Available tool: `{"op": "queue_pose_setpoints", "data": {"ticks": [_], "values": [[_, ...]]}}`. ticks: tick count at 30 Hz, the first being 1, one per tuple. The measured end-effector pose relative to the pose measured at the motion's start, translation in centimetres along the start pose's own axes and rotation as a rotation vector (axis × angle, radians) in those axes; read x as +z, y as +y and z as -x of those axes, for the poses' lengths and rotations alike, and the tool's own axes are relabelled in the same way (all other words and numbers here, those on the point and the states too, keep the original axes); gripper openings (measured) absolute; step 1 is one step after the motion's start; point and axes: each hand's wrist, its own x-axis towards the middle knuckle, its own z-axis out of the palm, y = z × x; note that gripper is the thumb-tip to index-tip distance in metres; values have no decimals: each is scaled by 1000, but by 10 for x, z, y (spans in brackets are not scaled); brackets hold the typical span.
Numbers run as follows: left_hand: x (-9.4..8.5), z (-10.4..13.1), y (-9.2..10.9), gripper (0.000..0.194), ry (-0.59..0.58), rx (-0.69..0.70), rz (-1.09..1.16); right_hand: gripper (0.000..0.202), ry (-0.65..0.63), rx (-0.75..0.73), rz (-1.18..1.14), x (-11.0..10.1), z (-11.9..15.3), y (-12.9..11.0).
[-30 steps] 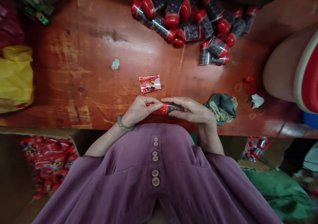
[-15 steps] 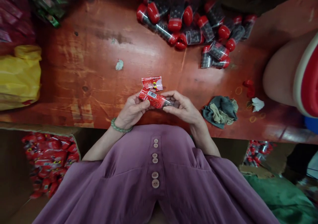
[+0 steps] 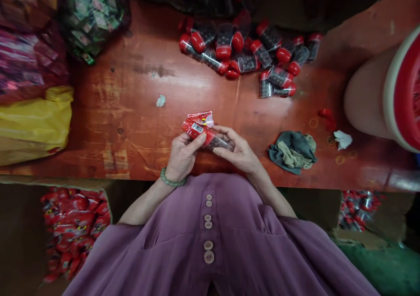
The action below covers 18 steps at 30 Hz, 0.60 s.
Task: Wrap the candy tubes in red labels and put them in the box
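I am seeing a red-brown table (image 3: 197, 90) spanning the scene, a pale tub (image 3: 364, 95) standing by its right edge. Red-capped tubes (image 3: 238, 41) are lying heaped toward the far edge; a crumpled cloth (image 3: 292, 151) is resting close to the near edge. By that edge's middle, the left hand (image 3: 183, 154) is pinching a barcoded red wrapper (image 3: 193, 129) between thumb and fingers, while the right hand's (image 3: 241, 151) thumb and fingers are gripping a dark-filled tube (image 3: 221, 143) meeting it. A red packet (image 3: 209, 117) is lying just beyond, partly hidden.
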Motion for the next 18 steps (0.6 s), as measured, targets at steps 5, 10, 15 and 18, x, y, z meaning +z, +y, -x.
{"op": "queue_pose_setpoints", "data": {"ticks": [5, 10, 15, 18], "values": [[1, -3, -2, 28, 20, 49, -33, 39, 124, 41, 63, 0, 6, 5], [8, -8, 1, 26, 46, 97, -12, 33, 205, -137, 273, 9, 2, -2], [8, -15, 2, 26, 19, 122, -54, 31, 242, -232, 431, 11, -4, -3], [6, -15, 5, 23, 6, 181, -140, 34, 196, -145, 297, 7, -5, 2]]}}
